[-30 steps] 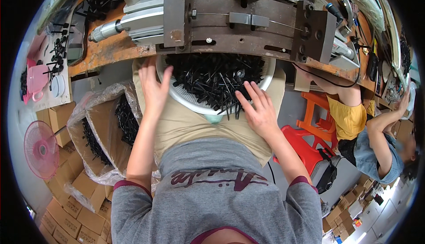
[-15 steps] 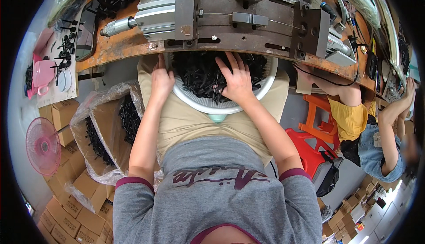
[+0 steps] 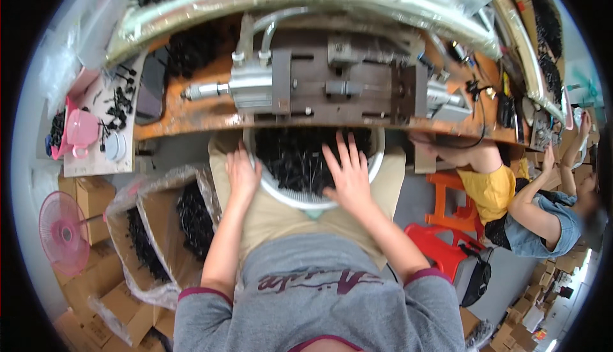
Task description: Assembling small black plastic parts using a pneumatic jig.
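A round white plastic basket (image 3: 297, 204) rests on my lap, its far side hidden under the bench edge. Heaped inside are small black plastic parts (image 3: 290, 160), some with thin stems. My right hand (image 3: 350, 176) lies palm down over the right part of the heap, fingers spread, nothing seen in its grasp. At the basket's left rim is my left hand (image 3: 242, 176), its fingers stretched forward along the outside and touching the edge. Above the basket, a metal clamping fixture (image 3: 341, 88) with silver cylinders is mounted on the bench.
The wooden bench (image 3: 191, 122) spans the far side. Plastic-lined cartons (image 3: 153, 224) of black parts and a pink fan (image 3: 64, 232) stand at left. A pink cup (image 3: 82, 131) sits on a side table. At right are a red stool (image 3: 440, 246) and a seated co-worker (image 3: 543, 218).
The head view has shifted, so the bench and fixture appear lower and more of the far side shows. My right hand has spread its fingers and sits nearer the basket's right rim.
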Demonstrator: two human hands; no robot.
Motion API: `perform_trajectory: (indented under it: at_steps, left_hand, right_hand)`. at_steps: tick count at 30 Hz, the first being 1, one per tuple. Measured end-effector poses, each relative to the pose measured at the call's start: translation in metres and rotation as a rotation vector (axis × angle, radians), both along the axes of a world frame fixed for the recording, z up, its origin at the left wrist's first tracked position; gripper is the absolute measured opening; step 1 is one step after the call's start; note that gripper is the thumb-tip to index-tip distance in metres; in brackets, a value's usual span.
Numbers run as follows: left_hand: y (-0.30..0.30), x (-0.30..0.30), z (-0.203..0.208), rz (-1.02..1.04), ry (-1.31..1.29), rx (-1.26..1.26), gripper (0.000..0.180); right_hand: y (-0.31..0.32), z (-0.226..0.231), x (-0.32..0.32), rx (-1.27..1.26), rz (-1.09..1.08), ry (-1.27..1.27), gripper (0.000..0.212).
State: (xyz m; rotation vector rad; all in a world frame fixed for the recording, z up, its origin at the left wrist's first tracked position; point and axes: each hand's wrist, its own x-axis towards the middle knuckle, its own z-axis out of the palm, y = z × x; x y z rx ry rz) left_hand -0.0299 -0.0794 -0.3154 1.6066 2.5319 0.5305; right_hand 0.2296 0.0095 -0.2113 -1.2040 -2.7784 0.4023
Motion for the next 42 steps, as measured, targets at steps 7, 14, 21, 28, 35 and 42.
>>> perform_trajectory:
  at_steps: [7,14,21,28,35,42]
  left_hand:
    - [-0.005,0.002,0.035,-0.02,-0.066,-0.017,0.073]
    - [-0.033,0.036,0.107,-0.257,-0.251,0.133,0.059]
    - [-0.019,0.071,0.165,-0.659,-0.249,0.361,0.045]
    - [0.036,0.08,0.234,-0.545,-0.344,0.845,0.05]
    - [0.068,0.092,0.265,-0.67,-0.323,0.788,0.035]
    - [0.057,0.092,0.261,-0.664,-0.372,0.686,0.037]
  right_hand:
    - [0.025,0.118,0.007,0.25,0.209,0.568,0.034]
    - [0.19,0.239,-0.048,0.769,0.13,0.716,0.012]
    - [0.259,0.232,-0.052,0.699,0.045,0.342,0.014]
    - [0.118,0.221,-0.035,-0.797,-0.019,1.07,0.015]
    - [0.079,0.185,-0.005,-1.166,-0.026,1.11,0.013]
    - [0.083,0.17,-0.008,-1.214,-0.098,1.283,0.02]
